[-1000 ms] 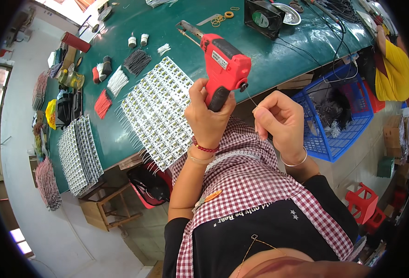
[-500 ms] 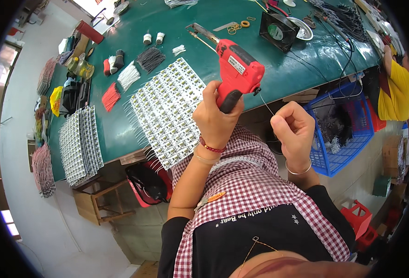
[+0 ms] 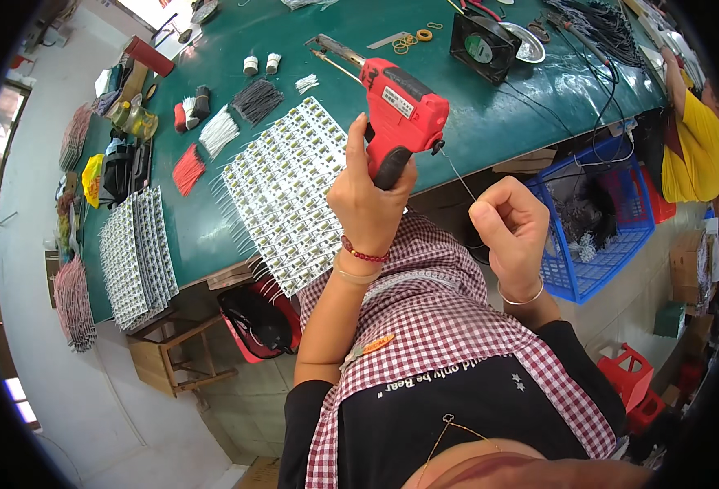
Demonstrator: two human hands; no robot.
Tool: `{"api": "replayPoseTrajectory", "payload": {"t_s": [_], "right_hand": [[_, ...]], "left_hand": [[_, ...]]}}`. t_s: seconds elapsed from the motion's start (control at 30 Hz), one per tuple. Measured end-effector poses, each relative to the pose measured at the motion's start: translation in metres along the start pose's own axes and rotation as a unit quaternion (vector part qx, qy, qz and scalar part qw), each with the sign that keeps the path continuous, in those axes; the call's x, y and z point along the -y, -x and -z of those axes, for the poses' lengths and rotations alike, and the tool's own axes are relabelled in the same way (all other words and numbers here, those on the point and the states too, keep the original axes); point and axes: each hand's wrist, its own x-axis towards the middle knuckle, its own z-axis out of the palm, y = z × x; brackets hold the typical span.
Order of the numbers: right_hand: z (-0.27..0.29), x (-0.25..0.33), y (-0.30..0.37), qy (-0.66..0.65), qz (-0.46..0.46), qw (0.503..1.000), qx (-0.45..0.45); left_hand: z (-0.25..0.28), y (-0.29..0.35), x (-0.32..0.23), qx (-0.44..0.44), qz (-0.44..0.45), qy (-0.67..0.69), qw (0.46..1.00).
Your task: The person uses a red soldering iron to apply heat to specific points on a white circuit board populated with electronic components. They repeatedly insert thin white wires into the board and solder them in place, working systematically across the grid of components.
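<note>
My left hand [image 3: 367, 204] is wrapped round the handle of a red soldering gun [image 3: 400, 106], its index finger raised along the side. The gun's metal tip and thin feed tube point up and away to the left. A thin solder wire [image 3: 459, 176] runs from the back of the gun to my right hand [image 3: 512, 232], whose thumb and index finger pinch it. Below the gun's tip, a large panel of small white circuit boards [image 3: 286, 191] lies on the green table [image 3: 424, 57], with white leads along its left edge; it overhangs the near edge.
Stacked board panels [image 3: 135, 253] lie at left. Red wires [image 3: 188, 169], white wires [image 3: 219, 132] and black wires [image 3: 257, 100] lie in bundles behind the large panel. A black fan [image 3: 484, 49] stands at back right. A blue crate [image 3: 591, 228] sits below; a person in yellow [image 3: 693, 147] is at far right.
The soldering gun and my left hand have shifted slightly left and up. My right hand keeps its pinch, and slightly more wire shows between it and the gun.
</note>
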Motion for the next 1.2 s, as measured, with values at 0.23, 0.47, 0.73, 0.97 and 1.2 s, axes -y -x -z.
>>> {"api": "replayPoseTrajectory", "payload": {"t_s": [0.23,0.47,0.73,0.97,1.2], "right_hand": [[0.008,0.009,-0.011,0.002,-0.081,0.994,0.071],[0.007,0.006,-0.041,-0.156,-0.187,0.965,0.100],[0.009,-0.016,-0.040,-0.267,-0.166,0.944,0.095],[-0.001,-0.015,-0.031,-0.056,-0.061,0.996,-0.013],[-0.006,-0.025,-0.024,0.218,0.150,0.960,-0.097]], "left_hand": [[0.004,-0.003,0.000,-0.037,-0.072,-0.065,0.995],[0.002,0.000,-0.002,-0.057,-0.106,-0.079,0.990],[0.003,0.002,-0.003,-0.029,-0.104,-0.093,0.990],[0.001,0.002,-0.005,-0.027,-0.106,-0.093,0.990],[0.003,-0.003,-0.011,-0.019,-0.061,-0.116,0.991]]}}
